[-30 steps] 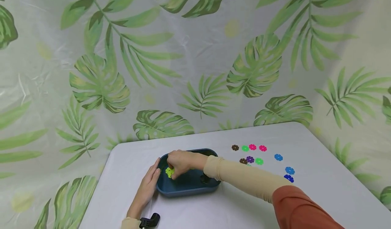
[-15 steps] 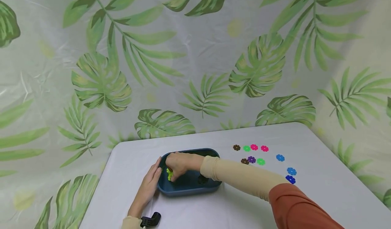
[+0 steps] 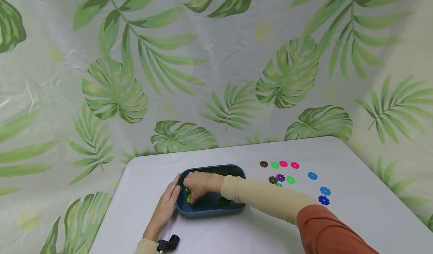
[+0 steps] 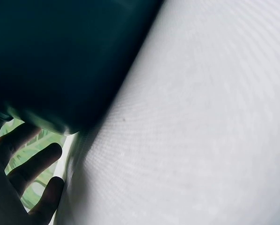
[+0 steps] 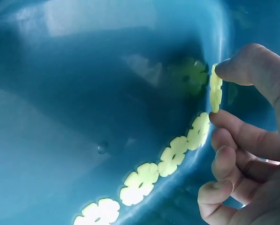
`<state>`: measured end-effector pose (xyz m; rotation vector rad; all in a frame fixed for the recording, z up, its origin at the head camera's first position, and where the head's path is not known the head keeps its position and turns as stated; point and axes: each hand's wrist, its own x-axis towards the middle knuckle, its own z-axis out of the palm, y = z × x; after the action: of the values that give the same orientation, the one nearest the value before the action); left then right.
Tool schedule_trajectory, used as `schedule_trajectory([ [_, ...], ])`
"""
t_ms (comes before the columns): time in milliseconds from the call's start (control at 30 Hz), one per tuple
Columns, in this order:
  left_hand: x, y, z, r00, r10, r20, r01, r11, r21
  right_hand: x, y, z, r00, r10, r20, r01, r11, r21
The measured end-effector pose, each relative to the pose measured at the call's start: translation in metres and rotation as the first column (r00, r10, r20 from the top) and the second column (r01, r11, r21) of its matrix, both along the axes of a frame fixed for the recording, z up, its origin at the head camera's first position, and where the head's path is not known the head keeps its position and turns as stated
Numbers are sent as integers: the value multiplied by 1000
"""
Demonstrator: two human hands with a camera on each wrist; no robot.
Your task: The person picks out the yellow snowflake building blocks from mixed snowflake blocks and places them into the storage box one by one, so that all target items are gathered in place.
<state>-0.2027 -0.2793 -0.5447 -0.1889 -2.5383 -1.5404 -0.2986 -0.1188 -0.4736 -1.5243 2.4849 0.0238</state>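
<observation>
A dark blue oblong tub [image 3: 211, 213] with rounded corners sits on the table. My left hand [image 3: 165, 203] rests along its left end, and the left wrist view shows the fingers [image 4: 34, 166] stretched out and spread beside the tub's wall. Reaching inside the left end, my right hand [image 3: 200, 185] pinches a yellow-green flower-shaped disc [image 5: 215, 88] between thumb and forefinger. That disc stands on edge near the tub's wall, its other fingers curled below. Several matching discs [image 5: 140, 183] lie in a curved row along the tub's inner edge.
Right of the tub, loose flower-shaped discs lie on the white table [image 3: 264, 235]: brown [image 3: 264, 164], pink [image 3: 295, 165], purple [image 3: 280, 177], green [image 3: 290, 180] and blue [image 3: 312, 175]. A black wrist device [image 3: 169, 242] sits on the left wrist. A leaf-patterned curtain [image 3: 209, 58] hangs behind.
The pinched yellow-green disc has turned from facing the head camera to nearly edge-on, as my right hand lowers slightly at the tub's left end. My left hand stays against the tub.
</observation>
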Motion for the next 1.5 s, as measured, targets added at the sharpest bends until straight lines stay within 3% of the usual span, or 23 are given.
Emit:
schedule_trajectory([
  [367,0,0,0,1000,0,-1,0,1000,-3,-1,0,-3,999,-22,49,22,1000,1],
  [1200,0,3,3,1000,-1,19,1,1000,9,-3,0,-6,998,-30,61,29,999,15],
  [1333,-1,3,2,1000,-2,24,1,1000,15,-4,4,-1,999,-8,37,8,1000,-21],
  [1500,1,3,2,1000,8,30,-8,1000,10,-7,19,17,1000,13,3,-13,991,-133],
])
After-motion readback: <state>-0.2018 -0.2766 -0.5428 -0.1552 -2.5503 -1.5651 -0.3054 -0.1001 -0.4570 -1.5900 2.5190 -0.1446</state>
